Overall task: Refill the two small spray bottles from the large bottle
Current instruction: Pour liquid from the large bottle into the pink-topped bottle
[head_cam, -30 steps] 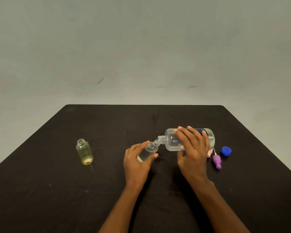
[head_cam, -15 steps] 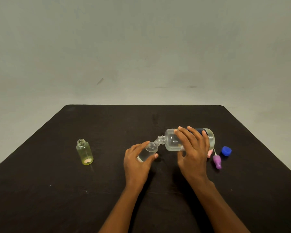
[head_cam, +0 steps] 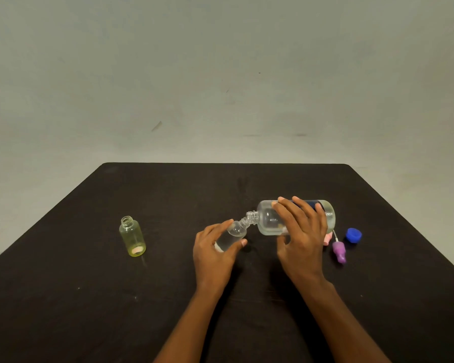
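While tilted, small bottle (head_cam: 233, 233), left grip (head_cam: 212, 254) (large bottle (head_cam: 268, 218), right grip (head_cam: 302, 241))

L hand (head_cam: 215, 248) & R hand (head_cam: 303, 241), forearms (head_cam: 192, 326) bare to frame edge

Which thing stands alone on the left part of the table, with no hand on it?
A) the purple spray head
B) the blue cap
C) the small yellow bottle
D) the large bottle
C: the small yellow bottle stands upright and uncapped, well apart from the left hand.
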A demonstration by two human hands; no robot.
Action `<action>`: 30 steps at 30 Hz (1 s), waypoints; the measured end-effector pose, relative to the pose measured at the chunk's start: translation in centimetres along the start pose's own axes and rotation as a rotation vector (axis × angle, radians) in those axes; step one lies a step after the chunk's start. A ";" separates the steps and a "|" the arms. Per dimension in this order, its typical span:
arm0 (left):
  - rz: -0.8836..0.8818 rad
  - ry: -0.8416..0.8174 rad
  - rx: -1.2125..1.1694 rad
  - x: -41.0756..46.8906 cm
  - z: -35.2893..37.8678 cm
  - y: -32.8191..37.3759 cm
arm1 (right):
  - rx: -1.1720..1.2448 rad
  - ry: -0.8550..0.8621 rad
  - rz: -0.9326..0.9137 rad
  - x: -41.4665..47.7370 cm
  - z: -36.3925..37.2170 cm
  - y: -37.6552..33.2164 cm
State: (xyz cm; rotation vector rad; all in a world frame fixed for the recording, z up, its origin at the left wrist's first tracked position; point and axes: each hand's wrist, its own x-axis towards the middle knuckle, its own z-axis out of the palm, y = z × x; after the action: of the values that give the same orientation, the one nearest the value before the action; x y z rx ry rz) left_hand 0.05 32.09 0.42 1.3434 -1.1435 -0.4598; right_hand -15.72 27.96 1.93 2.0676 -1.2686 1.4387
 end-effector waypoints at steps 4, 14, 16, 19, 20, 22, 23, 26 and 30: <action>0.000 -0.003 -0.005 0.0 0.0 0.1 | -0.004 -0.009 0.001 0.0 0.0 0.0; 0.009 0.003 0.009 0.0 0.0 0.2 | -0.003 -0.006 -0.004 0.0 0.0 0.0; 0.010 -0.001 0.014 0.0 -0.1 0.2 | -0.006 -0.004 -0.005 0.0 0.0 -0.1; 0.001 -0.005 0.008 -0.1 -0.1 0.1 | -0.012 -0.003 -0.003 0.0 -0.1 -0.1; 0.003 -0.005 0.007 -0.1 -0.1 0.1 | -0.014 -0.005 -0.002 0.0 -0.1 -0.1; 0.004 -0.005 0.004 -0.1 -0.1 0.1 | -0.015 -0.005 -0.003 0.0 -0.1 -0.1; 0.004 -0.005 0.005 -0.1 -0.1 0.1 | -0.015 -0.005 -0.005 0.0 -0.1 -0.1; 0.002 -0.003 0.009 0.0 0.0 0.1 | -0.011 -0.003 -0.008 0.0 -0.1 -0.2; 0.009 0.001 0.010 0.0 0.0 0.1 | -0.013 0.011 -0.016 0.0 0.0 -0.2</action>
State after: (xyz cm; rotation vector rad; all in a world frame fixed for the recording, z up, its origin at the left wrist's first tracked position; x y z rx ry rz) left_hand 0.04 32.12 0.48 1.3462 -1.1519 -0.4478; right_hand -15.59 28.08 1.96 2.0543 -1.2515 1.4297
